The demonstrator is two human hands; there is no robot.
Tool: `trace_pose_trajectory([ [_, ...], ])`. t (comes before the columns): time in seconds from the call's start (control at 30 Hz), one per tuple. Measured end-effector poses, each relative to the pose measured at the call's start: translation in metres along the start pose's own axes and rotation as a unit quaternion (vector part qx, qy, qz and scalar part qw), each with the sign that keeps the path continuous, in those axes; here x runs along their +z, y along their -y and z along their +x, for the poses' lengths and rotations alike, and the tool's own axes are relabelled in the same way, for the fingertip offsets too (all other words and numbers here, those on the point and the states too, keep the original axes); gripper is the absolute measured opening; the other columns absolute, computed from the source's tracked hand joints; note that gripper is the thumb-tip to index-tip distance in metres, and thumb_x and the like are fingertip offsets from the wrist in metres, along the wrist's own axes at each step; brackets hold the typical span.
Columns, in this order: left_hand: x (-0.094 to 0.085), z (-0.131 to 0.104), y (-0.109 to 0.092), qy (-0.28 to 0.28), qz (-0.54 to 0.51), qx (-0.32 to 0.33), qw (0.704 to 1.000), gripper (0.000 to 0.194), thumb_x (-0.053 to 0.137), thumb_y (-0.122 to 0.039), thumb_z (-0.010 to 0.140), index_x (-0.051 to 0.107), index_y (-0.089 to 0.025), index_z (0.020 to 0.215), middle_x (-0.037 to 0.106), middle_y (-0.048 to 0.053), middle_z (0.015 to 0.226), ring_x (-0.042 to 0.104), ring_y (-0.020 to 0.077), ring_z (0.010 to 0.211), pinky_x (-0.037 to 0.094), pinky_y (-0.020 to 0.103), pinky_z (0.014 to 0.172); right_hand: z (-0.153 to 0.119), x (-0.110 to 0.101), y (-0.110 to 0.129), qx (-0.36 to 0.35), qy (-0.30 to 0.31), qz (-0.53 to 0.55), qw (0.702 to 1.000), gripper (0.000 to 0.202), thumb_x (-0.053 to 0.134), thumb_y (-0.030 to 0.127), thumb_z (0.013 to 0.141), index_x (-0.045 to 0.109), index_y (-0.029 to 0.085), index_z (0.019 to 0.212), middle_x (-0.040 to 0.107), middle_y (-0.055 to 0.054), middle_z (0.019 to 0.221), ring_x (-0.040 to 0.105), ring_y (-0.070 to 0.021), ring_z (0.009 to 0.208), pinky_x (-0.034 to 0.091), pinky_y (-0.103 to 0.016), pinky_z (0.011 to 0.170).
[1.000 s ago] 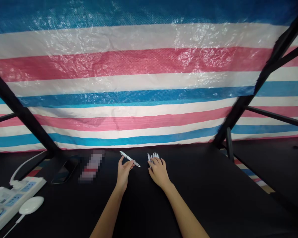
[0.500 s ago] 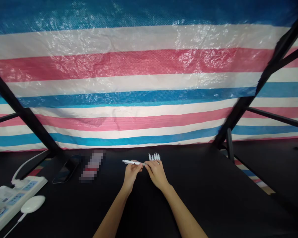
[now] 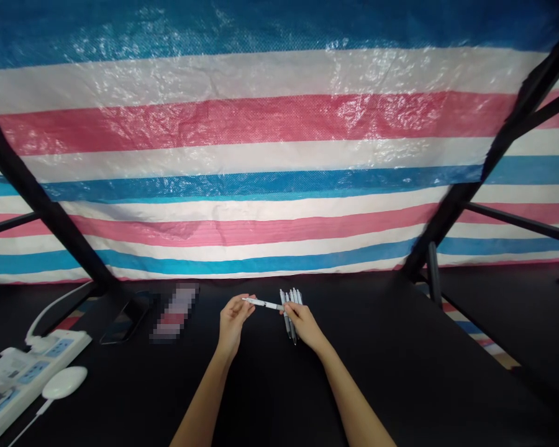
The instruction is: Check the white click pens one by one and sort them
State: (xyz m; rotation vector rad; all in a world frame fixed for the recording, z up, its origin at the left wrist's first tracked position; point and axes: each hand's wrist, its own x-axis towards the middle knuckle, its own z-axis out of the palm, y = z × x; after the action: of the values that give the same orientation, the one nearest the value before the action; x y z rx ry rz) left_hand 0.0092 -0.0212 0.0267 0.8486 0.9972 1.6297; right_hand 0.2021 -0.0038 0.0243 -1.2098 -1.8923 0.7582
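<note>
A white pen (image 3: pixel 266 304) with a grey section at its right end is held level above the black table. My left hand (image 3: pixel 233 318) has its fingertips closed on the pen's left end. The thumb and fingers of my right hand (image 3: pixel 304 323) pinch the grey end. Just behind and beneath the right fingers lies a row of several white and grey pens (image 3: pixel 289 329), side by side on the table. Part of that row is hidden by the right hand.
A white power strip (image 3: pixel 32 379) with plugs and a white oval device (image 3: pixel 65 382) on a cable are at the left. A dark phone (image 3: pixel 125 321) and a blurred-out flat item (image 3: pixel 174 315) lie nearby. Striped sheeting (image 3: pixel 261 230) and black frame bars (image 3: pixel 442 230) enclose the table.
My left hand has slid leftward along the pen to its far end. My right hand has shifted slightly right, uncovering more of the row. The pen now slopes less and sits further right.
</note>
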Motion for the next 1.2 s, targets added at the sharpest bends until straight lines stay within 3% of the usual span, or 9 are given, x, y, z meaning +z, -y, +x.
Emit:
trace_pose_trajectory([
  [0.13,-0.001,0.001,0.001,-0.041,-0.005,-0.013,0.999,0.043,0.079,-0.04,0.055,0.065,-0.013,0.086,0.072,0.009,0.086,0.068,0.0214,0.086,0.054,0.033,0.08,0.0,0.004,0.004,-0.028,-0.007,-0.034,0.999,0.043,0.032,0.038,0.093,0.066,0.018,0.075,0.06,-0.001,0.06,0.056,-0.0168,0.059,0.037,-0.026,0.06],
  [0.27,-0.003,0.003,0.004,-0.098,-0.007,-0.017,0.995,0.039,0.08,-0.04,0.052,0.065,-0.012,0.076,0.069,0.003,0.068,0.068,0.0155,0.068,0.056,0.029,0.071,-0.001,0.01,0.008,-0.069,-0.036,-0.079,0.994,0.035,0.034,0.034,0.094,0.067,0.021,0.089,0.069,-0.004,0.084,0.062,-0.0194,0.079,0.039,-0.03,0.075],
  [0.43,-0.005,0.005,0.006,-0.128,-0.014,-0.015,0.991,0.032,0.078,-0.037,0.057,0.062,-0.013,0.068,0.066,0.001,0.063,0.067,0.0145,0.065,0.057,0.029,0.07,-0.005,0.011,0.01,-0.112,-0.067,-0.151,0.98,0.027,0.04,0.032,0.092,0.064,0.027,0.105,0.065,-0.004,0.092,0.057,-0.0197,0.09,0.035,-0.036,0.085],
  [0.57,-0.004,0.005,0.008,-0.124,-0.019,-0.012,0.992,0.031,0.078,-0.037,0.059,0.062,-0.012,0.07,0.066,0.001,0.066,0.067,0.014,0.068,0.056,0.029,0.074,-0.006,0.007,0.009,-0.096,-0.127,-0.2,0.967,0.04,0.048,0.041,0.088,0.053,0.026,0.124,0.059,-0.007,0.106,0.052,-0.023,0.1,0.036,-0.038,0.088],
  [0.67,-0.002,0.004,0.01,-0.115,-0.014,-0.013,0.993,0.033,0.078,-0.038,0.057,0.062,-0.012,0.07,0.066,0.001,0.066,0.067,0.0154,0.068,0.056,0.031,0.074,-0.005,0.004,0.007,-0.064,-0.132,-0.226,0.963,0.03,0.039,0.037,0.092,0.062,0.026,0.109,0.059,-0.006,0.107,0.049,-0.0229,0.104,0.036,-0.038,0.088],
  [0.8,-0.002,0.004,0.011,-0.113,-0.002,-0.009,0.994,0.035,0.078,-0.04,0.057,0.062,-0.012,0.07,0.066,0.002,0.065,0.068,0.0167,0.067,0.057,0.034,0.074,-0.005,0.002,0.003,-0.068,-0.076,-0.215,0.971,0.036,0.035,0.035,0.095,0.066,0.026,0.078,0.061,-0.003,0.1,0.048,-0.0217,0.104,0.033,-0.039,0.09],
  [0.9,-0.004,0.004,0.011,-0.112,-0.004,-0.007,0.994,0.034,0.077,-0.039,0.058,0.062,-0.012,0.071,0.067,0.002,0.066,0.068,0.0166,0.068,0.056,0.035,0.076,-0.005,0.0,0.001,-0.068,-0.077,-0.198,0.975,0.02,0.049,0.04,0.088,0.063,0.027,0.094,0.058,-0.005,0.106,0.047,-0.0236,0.106,0.034,-0.04,0.09],
  [1.03,-0.004,0.004,0.01,-0.107,-0.002,0.003,0.994,0.034,0.077,-0.04,0.058,0.062,-0.012,0.07,0.067,0.003,0.065,0.068,0.018,0.069,0.056,0.037,0.078,-0.006,0.001,0.001,-0.062,-0.099,-0.2,0.973,0.038,0.057,0.044,0.081,0.055,0.028,0.116,0.054,-0.007,0.117,0.045,-0.0267,0.11,0.036,-0.042,0.089],
  [1.2,-0.004,0.002,0.011,-0.092,0.014,0.009,0.996,0.035,0.076,-0.041,0.059,0.062,-0.012,0.071,0.067,0.003,0.066,0.068,0.0186,0.07,0.056,0.039,0.078,-0.006,0.004,0.001,-0.059,-0.077,-0.195,0.976,0.028,0.039,0.036,0.092,0.064,0.026,0.087,0.059,-0.004,0.107,0.046,-0.0236,0.108,0.034,-0.042,0.091],
])
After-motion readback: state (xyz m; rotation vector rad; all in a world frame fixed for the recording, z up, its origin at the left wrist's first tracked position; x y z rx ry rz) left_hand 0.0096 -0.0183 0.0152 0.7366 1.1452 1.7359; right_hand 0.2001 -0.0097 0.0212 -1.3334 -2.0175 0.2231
